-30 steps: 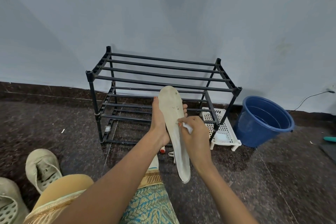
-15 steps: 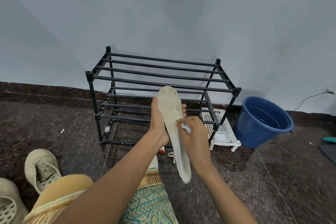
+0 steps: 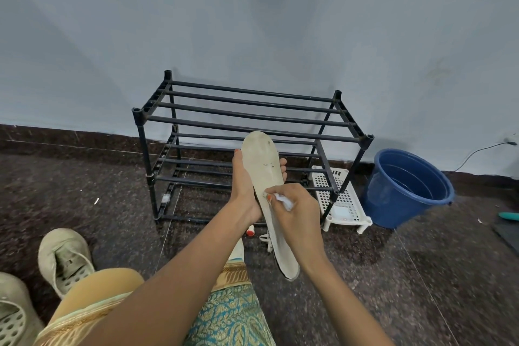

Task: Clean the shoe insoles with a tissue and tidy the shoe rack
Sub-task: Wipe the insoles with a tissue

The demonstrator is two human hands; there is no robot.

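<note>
A long, dirty beige insole (image 3: pixel 262 166) stands nearly upright in front of me, toe end up. My left hand (image 3: pixel 244 188) grips its left edge from behind, fingertips showing past the right edge. My right hand (image 3: pixel 295 215) pinches a small white tissue (image 3: pixel 283 201) and presses it on the insole's middle. Behind stands the black bar shoe rack (image 3: pixel 247 121), with nothing on its shelves. Two beige shoes lie at lower left, one (image 3: pixel 66 260) with its opening up and one (image 3: pixel 14 314) cut by the frame edge.
A blue bucket (image 3: pixel 407 188) stands right of the rack by the wall. A white perforated plastic stand (image 3: pixel 341 202) sits on the floor at the rack's right leg. Small items lie on the dark floor (image 3: pixel 112 227) under my hands. A cable runs along the right wall.
My right hand with the tissue has slid a little down and left along the insole. The left hand and insole stay almost still.
</note>
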